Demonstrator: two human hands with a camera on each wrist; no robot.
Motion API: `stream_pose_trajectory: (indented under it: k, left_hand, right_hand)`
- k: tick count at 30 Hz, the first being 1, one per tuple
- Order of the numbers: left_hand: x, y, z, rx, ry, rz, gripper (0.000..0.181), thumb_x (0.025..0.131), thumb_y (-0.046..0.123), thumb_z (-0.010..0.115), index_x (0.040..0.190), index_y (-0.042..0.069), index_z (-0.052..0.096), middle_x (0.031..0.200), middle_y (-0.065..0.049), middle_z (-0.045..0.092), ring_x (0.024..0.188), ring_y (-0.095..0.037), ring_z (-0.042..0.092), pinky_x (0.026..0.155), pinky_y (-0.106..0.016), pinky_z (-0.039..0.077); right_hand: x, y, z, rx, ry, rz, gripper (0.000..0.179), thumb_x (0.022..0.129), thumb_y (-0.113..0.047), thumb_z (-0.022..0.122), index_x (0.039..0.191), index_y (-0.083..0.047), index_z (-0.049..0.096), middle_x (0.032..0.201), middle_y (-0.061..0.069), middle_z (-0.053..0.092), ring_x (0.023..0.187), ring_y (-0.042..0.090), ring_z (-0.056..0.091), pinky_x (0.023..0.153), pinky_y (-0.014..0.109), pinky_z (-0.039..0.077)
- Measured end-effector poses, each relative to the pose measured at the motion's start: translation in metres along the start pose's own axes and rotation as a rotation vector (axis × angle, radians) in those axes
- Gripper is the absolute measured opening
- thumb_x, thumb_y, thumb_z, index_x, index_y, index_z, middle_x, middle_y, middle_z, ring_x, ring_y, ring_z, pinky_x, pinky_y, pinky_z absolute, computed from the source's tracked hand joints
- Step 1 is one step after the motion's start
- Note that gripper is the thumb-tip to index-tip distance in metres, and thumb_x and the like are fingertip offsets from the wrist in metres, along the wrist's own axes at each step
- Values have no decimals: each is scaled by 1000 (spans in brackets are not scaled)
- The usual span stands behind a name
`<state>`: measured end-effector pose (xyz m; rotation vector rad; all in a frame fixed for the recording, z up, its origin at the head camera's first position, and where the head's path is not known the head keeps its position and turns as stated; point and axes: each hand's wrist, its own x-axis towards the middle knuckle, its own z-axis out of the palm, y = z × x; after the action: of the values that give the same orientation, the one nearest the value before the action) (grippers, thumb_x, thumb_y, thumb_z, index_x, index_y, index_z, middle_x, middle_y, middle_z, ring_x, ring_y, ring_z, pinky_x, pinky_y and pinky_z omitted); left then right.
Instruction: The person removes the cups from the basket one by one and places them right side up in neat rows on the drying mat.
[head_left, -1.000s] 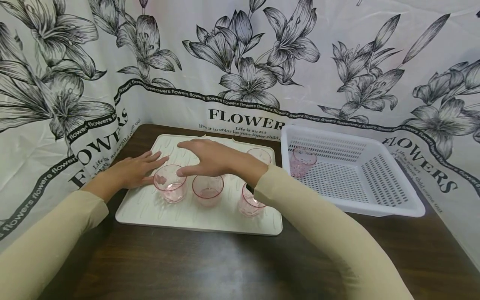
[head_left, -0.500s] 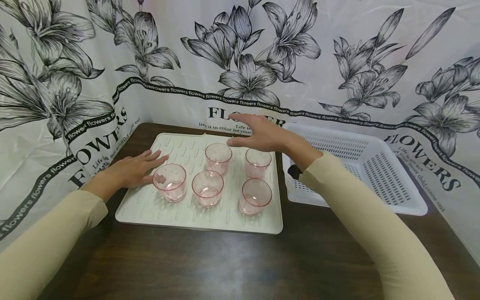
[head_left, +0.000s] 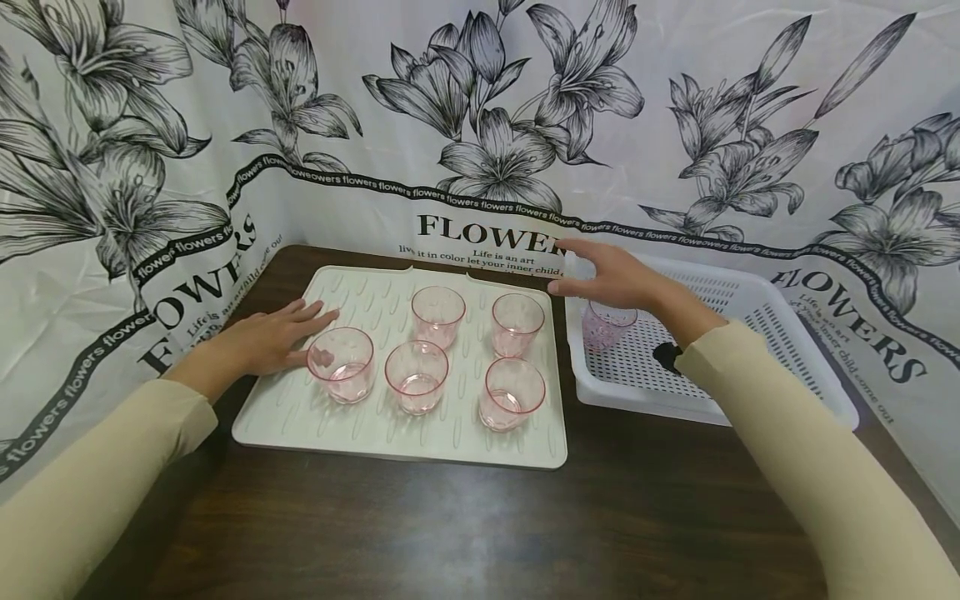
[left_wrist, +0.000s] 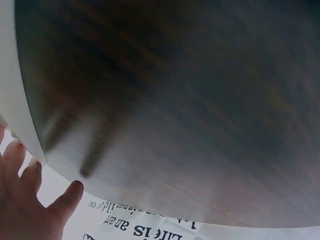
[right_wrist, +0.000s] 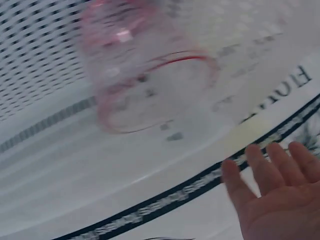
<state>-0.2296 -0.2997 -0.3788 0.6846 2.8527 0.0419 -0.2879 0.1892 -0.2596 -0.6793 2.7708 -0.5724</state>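
My left hand (head_left: 262, 343) lies with spread fingers on the left side of a pale ribbed drying mat (head_left: 300, 429); in the left wrist view, this hand (left_wrist: 30, 205) sits in the corner by a pale edge. Its fingers reach beside a clear pink-rimmed glass (head_left: 342, 371). Several similar glasses stand upright on the mat, among them one glass (head_left: 416, 379) in the middle. Over the left part of a white plastic basket (head_left: 660, 407) hovers my right hand (head_left: 615, 279), fingers extended and holding nothing. Just below it a pink glass (head_left: 603, 332) stands in the basket; the right wrist view shows this glass (right_wrist: 145, 75) blurred.
The dark wooden table (head_left: 375, 533) carries both mat and basket, the basket at the mat's right. Behind rises a white curtain (head_left: 480, 150) with flower prints and lettering. A black object (head_left: 666, 358) shows at the right sleeve's cuff.
My right hand has swept rightward from above the mat to over the basket, uncovering the glasses on the mat. My left hand stays in place.
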Motion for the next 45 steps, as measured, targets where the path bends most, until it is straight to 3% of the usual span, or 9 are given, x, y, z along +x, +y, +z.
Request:
stream_pose_trajectory:
  k: [11,19,25,33,45]
  left_hand:
    - [0,2,-1,1,-2,-9,76,97,50,57,157,13,29,159,-25,25,143,-52,24,102,-74,29]
    - [1,-1,1,-14,-6,-11,77,97,56,53,157,13,28,160,-25,25,144,-52,22,103,-75,27]
    - [1,0,3,-4,-7,-17,78,97,56,53,157,14,27,160,-24,24,144,-51,22,103,-75,27]
    - [-1,2,0,20,10,-4,73,98,45,58,156,12,29,158,-26,27,142,-52,25,101,-73,32]
    - [-1,1,1,21,16,-4,72,98,44,58,156,13,29,159,-25,27,142,-53,25,101,-73,32]
  right_hand:
    - [-29,50,0,7,-63,-25,90,86,-36,79,155,-4,32,157,21,33,140,44,37,111,62,29]
    - [-38,72,5,6,-109,18,98,82,-40,82,155,-2,29,157,24,32,140,46,37,109,65,30]
    - [-38,78,9,33,-124,23,94,83,-37,81,154,0,31,156,26,32,139,50,36,109,64,30]
    - [-34,82,14,34,-111,8,88,84,-29,81,152,0,34,155,25,35,137,50,39,108,64,32]
    - [-32,77,14,35,-88,33,84,84,-23,82,150,2,37,153,27,38,134,47,44,106,59,37]
